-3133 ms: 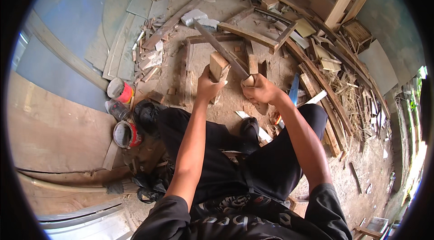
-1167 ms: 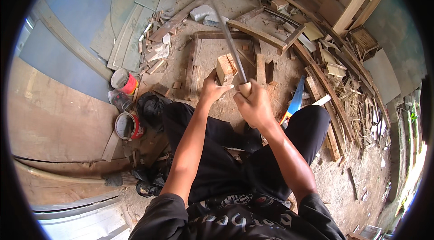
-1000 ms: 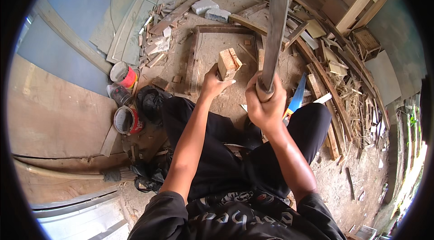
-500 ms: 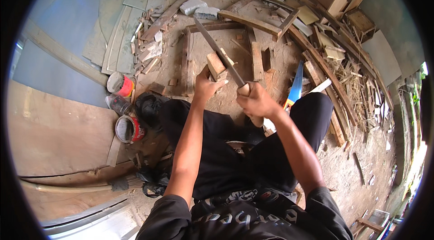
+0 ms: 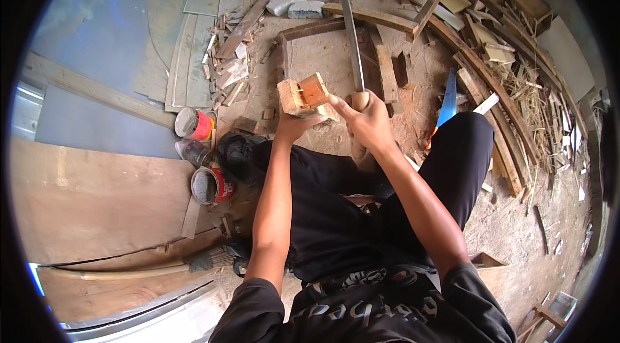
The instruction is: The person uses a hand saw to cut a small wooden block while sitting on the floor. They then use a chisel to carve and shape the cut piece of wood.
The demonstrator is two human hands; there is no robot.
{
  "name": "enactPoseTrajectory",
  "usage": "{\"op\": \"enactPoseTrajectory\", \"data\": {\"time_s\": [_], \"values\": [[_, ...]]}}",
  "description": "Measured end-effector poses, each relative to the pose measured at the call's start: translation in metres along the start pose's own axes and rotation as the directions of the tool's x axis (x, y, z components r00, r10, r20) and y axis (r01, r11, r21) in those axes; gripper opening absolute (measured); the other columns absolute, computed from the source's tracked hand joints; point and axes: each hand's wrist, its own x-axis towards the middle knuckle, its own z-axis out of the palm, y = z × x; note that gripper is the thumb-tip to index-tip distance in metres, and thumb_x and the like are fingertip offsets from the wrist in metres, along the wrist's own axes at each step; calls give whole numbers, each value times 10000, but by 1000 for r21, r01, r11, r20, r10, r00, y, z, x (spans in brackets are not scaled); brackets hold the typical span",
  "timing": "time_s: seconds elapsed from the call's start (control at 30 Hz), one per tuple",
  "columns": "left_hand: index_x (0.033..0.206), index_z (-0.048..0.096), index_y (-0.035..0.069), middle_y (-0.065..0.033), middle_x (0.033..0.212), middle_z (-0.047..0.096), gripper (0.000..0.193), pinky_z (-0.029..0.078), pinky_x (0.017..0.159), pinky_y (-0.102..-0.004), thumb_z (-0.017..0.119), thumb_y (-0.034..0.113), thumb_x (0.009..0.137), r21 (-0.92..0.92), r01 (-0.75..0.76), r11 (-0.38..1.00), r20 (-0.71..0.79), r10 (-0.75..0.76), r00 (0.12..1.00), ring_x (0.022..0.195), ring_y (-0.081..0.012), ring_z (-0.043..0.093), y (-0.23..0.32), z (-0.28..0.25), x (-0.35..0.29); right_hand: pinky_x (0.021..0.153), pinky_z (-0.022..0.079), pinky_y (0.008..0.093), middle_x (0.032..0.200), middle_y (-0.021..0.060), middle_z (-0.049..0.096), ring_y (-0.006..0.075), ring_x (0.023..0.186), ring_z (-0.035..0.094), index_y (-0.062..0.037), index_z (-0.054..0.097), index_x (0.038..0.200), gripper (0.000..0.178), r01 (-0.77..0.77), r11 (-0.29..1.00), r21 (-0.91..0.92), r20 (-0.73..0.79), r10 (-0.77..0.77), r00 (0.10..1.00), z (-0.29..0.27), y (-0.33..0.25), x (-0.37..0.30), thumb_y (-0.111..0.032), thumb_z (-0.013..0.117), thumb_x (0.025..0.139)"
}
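Observation:
My left hand (image 5: 298,126) is closed round the lower part of a short wooden block (image 5: 292,97), holding it up in front of my knees. The block has a notch or step between two raised parts. A machete (image 5: 352,39) with a long, narrow blade and a pale wooden handle is gripped in my right hand (image 5: 368,123), its tip pointing away from me. The right index finger stretches out to the block's right edge and seems to touch it. Blade and block are apart. My left fingers are partly hidden behind the block.
A handsaw (image 5: 447,101) with a blue blade leans by my right knee. Paint buckets (image 5: 212,186) stand at my left. A wooden frame (image 5: 311,29) lies on the ground ahead, near grey block pieces (image 5: 305,9). Long boards (image 5: 494,120) and scrap wood cover the right side.
The machete has moved off the block to the right, its blade now pointing straighter ahead. The block has been turned, showing its notch. My right index finger has stretched out toward it.

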Motion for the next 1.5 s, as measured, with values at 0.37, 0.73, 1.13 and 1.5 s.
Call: {"op": "enactPoseTrajectory", "data": {"time_s": [0.37,0.73,1.13,1.5], "values": [[1369,557,67,-35,1306,627,709,507,1004,-343,886,90,742,130,-5,991,85,-6,996,1192,-157,596,4,-2,-10,458,433,260,655,10,589,72,508,525,44,638,1039,333,-14,928,372,174,-55,983,16,12,12,-255,754,950],[1356,555,43,-56,1259,650,700,513,974,-349,885,69,740,130,54,990,-35,-50,998,1156,-155,616,25,-2,-50,497,459,283,776,54,659,100,569,557,27,646,1038,204,-188,826,532,160,120,980,3,31,28,-130,720,930],[1480,398,-10,-142,1429,545,797,422,1127,-363,799,-51,793,-166,-47,985,-316,-8,949,1308,-210,533,24,-20,-35,676,529,433,722,219,654,353,718,689,80,618,1021,310,179,966,-186,-54,-192,980,3,49,17,-201,713,933],[1022,703,-34,-62,982,733,195,555,781,-305,752,18,840,-38,-71,997,-254,59,965,887,-145,692,54,1,0,727,531,530,764,297,660,504,819,667,65,564,1122,316,232,972,-41,284,-211,935,22,-14,-39,-150,653,909]]}}
